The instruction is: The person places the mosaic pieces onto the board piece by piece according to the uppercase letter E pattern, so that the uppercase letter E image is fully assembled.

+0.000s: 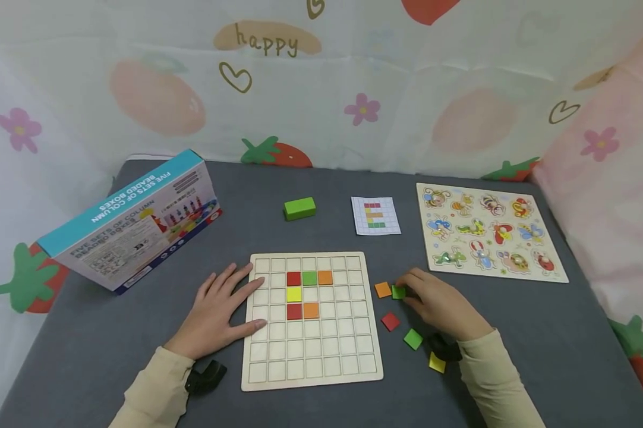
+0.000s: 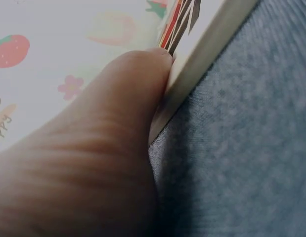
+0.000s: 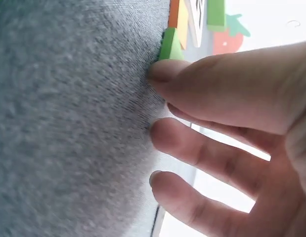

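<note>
A pale wooden grid board lies flat in the head view, with several coloured square tiles in its upper cells: a red tile, a green one, an orange one, a yellow tile and more below. My left hand rests spread on the board's left edge; its thumb lies at the rim in the left wrist view. Right of the board, my right hand pinches a small green tile between thumb and fingertips, low at the tabletop. An orange tile lies right beside it.
Near the right hand lie a red tile, another green tile and a yellow tile. Behind the board are a green block and a pattern card. An insect puzzle board lies right, a box left.
</note>
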Demonstrator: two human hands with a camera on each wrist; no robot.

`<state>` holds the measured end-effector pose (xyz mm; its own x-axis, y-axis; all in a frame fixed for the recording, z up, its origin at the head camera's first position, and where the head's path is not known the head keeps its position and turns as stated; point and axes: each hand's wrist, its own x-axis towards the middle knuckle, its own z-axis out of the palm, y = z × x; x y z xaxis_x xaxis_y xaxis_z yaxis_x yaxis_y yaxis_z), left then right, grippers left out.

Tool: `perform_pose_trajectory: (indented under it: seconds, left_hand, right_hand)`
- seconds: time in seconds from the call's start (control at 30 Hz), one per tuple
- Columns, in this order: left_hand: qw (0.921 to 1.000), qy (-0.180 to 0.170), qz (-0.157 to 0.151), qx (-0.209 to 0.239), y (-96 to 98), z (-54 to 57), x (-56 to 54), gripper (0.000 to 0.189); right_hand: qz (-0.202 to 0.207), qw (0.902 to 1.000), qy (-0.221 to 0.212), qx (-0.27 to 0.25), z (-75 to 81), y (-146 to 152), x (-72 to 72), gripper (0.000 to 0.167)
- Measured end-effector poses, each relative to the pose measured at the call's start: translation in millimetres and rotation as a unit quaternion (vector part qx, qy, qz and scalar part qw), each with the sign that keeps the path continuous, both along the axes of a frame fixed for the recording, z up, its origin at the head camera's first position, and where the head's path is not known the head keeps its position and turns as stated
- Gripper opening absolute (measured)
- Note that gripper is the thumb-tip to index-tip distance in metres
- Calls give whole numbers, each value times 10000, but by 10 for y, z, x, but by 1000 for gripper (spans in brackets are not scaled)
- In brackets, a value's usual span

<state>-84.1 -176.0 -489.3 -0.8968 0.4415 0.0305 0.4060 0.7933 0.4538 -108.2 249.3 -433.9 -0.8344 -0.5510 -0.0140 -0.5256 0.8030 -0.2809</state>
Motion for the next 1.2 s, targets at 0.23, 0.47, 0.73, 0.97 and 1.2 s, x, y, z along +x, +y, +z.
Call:
perform_pose_trajectory:
  seconds: [0.23, 0.47, 0.73, 0.97, 1.2]
  left_hand:
    - [10000, 45, -6, 44, -12, -11, 2, 78]
    - [9999, 82, -47, 109, -12, -12, -3, 76]
    - [10000, 39, -11, 74, -25, -20, 3, 76]
    - [10000, 65, -7, 58, -27, -23, -1, 76]
    - [10000, 39, 10, 81, -18, -6, 0, 76]
  right_hand:
    - [75, 9996, 194, 176, 93, -43, 55, 27]
    - [499, 9979, 413, -30, 151, -306, 139, 28]
    - [1226, 9899, 647, -292, 64, -648, 131, 22]
    - [1445, 9869, 639, -317, -18, -810, 133, 17]
    - [1553, 9867, 438, -211, -37, -969, 116, 17]
